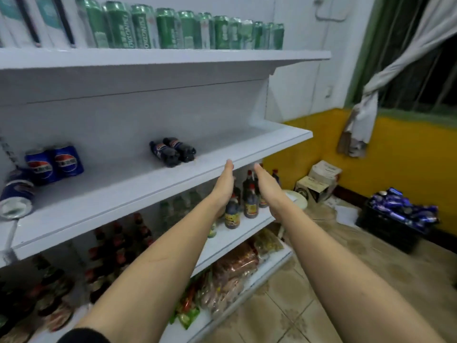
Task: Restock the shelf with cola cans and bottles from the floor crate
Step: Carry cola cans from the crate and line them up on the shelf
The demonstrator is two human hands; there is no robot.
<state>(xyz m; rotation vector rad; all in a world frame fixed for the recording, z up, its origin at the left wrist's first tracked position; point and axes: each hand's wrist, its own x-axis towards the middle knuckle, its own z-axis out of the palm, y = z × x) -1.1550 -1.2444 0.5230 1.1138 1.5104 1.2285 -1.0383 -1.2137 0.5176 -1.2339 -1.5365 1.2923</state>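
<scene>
Two cola bottles (172, 151) on white shelf (153, 179), crate (395, 226) on tiled floor (346, 268), both hands empty, fingers straight.

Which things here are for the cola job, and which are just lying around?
For the job: cola cans, cola bottles, middle shelf, floor crate, left hand, right hand.

Just around: green cans, sauce bottles, cardboard boxes, curtain.

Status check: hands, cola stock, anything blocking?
Left hand and right hand open, empty, by white middle shelf. Two dark cola bottles, blue cola cans shelved. Black floor crate full. Path clear.
</scene>
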